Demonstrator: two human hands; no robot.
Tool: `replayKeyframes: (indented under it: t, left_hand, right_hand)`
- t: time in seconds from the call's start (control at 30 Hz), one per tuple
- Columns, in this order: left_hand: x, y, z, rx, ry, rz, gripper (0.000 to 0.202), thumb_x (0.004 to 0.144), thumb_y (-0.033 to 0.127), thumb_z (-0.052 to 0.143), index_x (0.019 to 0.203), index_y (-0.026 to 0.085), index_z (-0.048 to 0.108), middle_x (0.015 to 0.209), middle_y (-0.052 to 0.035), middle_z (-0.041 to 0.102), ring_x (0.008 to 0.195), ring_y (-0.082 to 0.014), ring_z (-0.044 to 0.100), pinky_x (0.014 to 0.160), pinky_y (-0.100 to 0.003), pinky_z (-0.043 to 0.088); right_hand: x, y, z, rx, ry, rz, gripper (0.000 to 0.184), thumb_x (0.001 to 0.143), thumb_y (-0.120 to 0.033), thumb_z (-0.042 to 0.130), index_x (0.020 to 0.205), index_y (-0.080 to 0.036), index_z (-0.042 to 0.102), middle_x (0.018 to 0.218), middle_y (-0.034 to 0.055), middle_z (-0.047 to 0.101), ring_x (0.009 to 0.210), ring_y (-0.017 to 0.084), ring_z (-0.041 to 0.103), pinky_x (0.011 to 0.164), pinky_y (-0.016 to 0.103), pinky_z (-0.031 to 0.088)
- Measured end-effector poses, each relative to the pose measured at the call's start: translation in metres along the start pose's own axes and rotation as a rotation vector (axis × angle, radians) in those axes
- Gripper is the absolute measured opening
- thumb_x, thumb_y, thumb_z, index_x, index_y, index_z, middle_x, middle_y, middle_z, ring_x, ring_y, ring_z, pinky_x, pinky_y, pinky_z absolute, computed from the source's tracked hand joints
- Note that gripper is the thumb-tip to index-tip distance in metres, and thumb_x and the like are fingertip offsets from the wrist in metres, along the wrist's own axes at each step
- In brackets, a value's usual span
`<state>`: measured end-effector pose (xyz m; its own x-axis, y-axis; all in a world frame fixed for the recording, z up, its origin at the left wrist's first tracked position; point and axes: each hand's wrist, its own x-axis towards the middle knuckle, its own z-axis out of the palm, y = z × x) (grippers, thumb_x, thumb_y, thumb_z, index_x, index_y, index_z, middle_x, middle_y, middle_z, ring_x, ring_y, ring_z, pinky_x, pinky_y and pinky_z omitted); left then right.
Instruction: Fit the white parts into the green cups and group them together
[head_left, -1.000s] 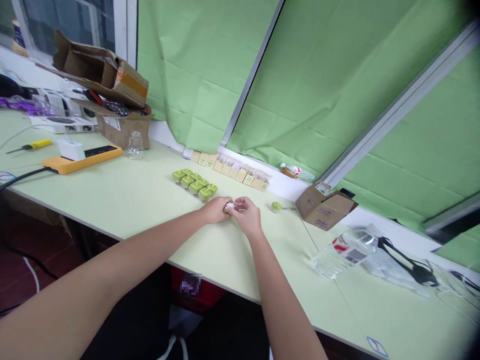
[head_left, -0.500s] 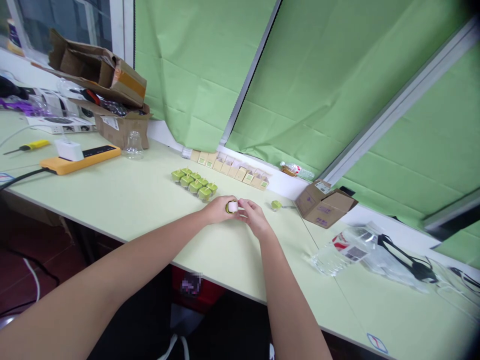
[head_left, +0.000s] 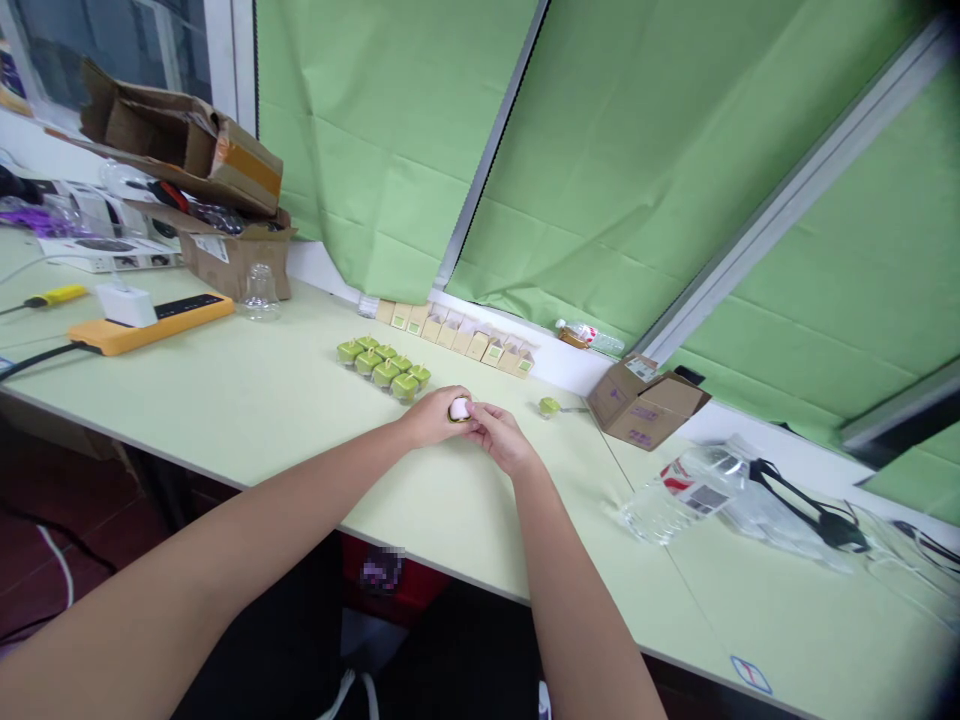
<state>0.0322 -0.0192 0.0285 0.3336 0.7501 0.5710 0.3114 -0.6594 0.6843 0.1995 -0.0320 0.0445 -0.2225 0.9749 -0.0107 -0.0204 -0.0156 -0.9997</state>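
My left hand [head_left: 433, 416] is closed around a small round piece [head_left: 459, 408] with a pale pink face and a dark and yellow rim; its exact kind I cannot make out. From the right, the fingers of my right hand [head_left: 501, 438] are pinched at the edge of that piece, the thumb against its pink face. Both hands are just above the table. Close behind my left hand stand several small clear cups with green lids [head_left: 385, 372], set in rows. A single green-lidded cup [head_left: 549, 406] sits apart on the right.
Small tan boxes [head_left: 465, 338] line the wall at the back. An open cardboard box [head_left: 643, 405] and a large clear bottle [head_left: 686, 492] lie to the right. On the left are an orange power strip [head_left: 161, 322], a clear plastic cup [head_left: 260, 293] and stacked cardboard boxes [head_left: 232, 262].
My right hand's fingers have drawn in from spread to pinched, and the thumb has moved left onto the pink face. The view has shifted slightly.
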Motion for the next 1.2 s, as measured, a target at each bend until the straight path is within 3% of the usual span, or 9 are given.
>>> replayKeyframes:
  t: [0.1,0.2,0.3,0.43,0.57,0.8,0.9,1.03,1.2]
  left_hand:
    - [0.000,0.003,-0.002,0.057,0.000,-0.031,0.032,0.077,0.044,0.068,0.101,0.023,0.063,0.093,-0.0004,0.069,0.083,-0.0179,0.061,0.071,-0.027,0.045]
    - [0.001,0.008,-0.005,0.103,0.035,-0.063,0.040,0.077,0.047,0.069,0.109,0.025,0.061,0.095,0.0002,0.069,0.083,-0.0186,0.061,0.072,-0.027,0.045]
    - [0.002,0.013,-0.005,0.086,0.053,-0.058,0.042,0.079,0.047,0.066,0.114,0.025,0.058,0.097,-0.0003,0.068,0.085,-0.0190,0.062,0.073,-0.028,0.045]
    - [-0.001,0.015,-0.004,0.005,0.029,-0.037,0.048,0.083,0.044,0.064,0.125,0.025,0.051,0.112,-0.0035,0.067,0.093,-0.0200,0.064,0.079,-0.029,0.047]
    - [-0.003,0.012,0.000,-0.062,0.030,-0.067,0.064,0.084,0.043,0.063,0.140,0.025,0.038,0.127,-0.0091,0.061,0.104,-0.0220,0.064,0.090,-0.032,0.048]
    - [-0.001,-0.002,0.015,-0.188,-0.027,-0.208,0.078,0.087,0.039,0.057,0.152,0.024,0.017,0.111,-0.0078,0.066,0.093,-0.0202,0.066,0.087,-0.035,0.051]
    - [0.001,-0.006,0.020,-0.252,-0.030,-0.192,0.082,0.085,0.030,0.058,0.153,0.024,0.012,0.120,-0.0100,0.062,0.097,-0.0190,0.066,0.090,-0.035,0.052]
    - [0.002,-0.010,0.017,-0.189,0.007,-0.080,0.080,0.079,0.016,0.056,0.150,0.023,0.020,0.137,-0.0127,0.054,0.118,-0.0207,0.058,0.099,-0.036,0.049]
    - [0.002,-0.024,0.009,0.187,-0.006,-0.047,0.053,0.076,0.016,0.058,0.128,0.019,0.055,0.147,-0.0124,0.045,0.138,-0.0297,0.039,0.116,-0.046,0.032]
  right_hand:
    - [0.002,0.001,-0.001,0.074,0.017,0.005,0.037,0.070,-0.047,0.080,0.090,-0.018,0.069,0.079,0.0032,0.069,0.074,0.015,0.066,0.081,0.033,0.059]
    - [0.004,0.002,0.000,0.172,0.045,0.072,0.037,0.079,-0.053,0.070,0.089,-0.018,0.066,0.078,0.0046,0.069,0.072,0.017,0.067,0.078,0.035,0.060]
    - [0.005,0.003,0.004,0.199,-0.031,0.169,0.038,0.086,-0.055,0.061,0.092,-0.018,0.066,0.083,0.0071,0.070,0.074,0.018,0.069,0.079,0.036,0.060]
    - [0.006,0.005,0.006,0.206,-0.068,0.096,0.028,0.085,-0.045,0.063,0.100,-0.021,0.065,0.101,0.0066,0.072,0.085,0.017,0.069,0.083,0.033,0.059]
    - [0.008,0.008,0.003,0.136,0.040,-0.020,0.029,0.079,-0.048,0.068,0.092,-0.023,0.062,0.096,0.0058,0.072,0.087,0.020,0.069,0.077,0.035,0.060]
    - [0.013,0.010,0.010,0.025,0.320,-0.187,0.041,0.067,-0.055,0.073,0.082,-0.021,0.056,0.083,0.0015,0.067,0.073,0.016,0.065,0.067,0.032,0.059]
    - [0.014,0.010,0.010,0.005,0.417,-0.243,0.038,0.069,-0.052,0.071,0.082,-0.020,0.057,0.085,0.0016,0.064,0.075,0.015,0.064,0.067,0.031,0.059]
    - [0.017,0.011,0.002,-0.025,0.540,-0.269,0.034,0.071,-0.051,0.068,0.082,-0.021,0.055,0.089,0.0030,0.063,0.079,0.016,0.065,0.065,0.030,0.060]
    - [0.025,0.018,-0.014,-0.119,0.731,-0.342,0.031,0.076,-0.051,0.060,0.084,-0.021,0.053,0.090,0.0035,0.062,0.076,0.015,0.064,0.057,0.026,0.058]
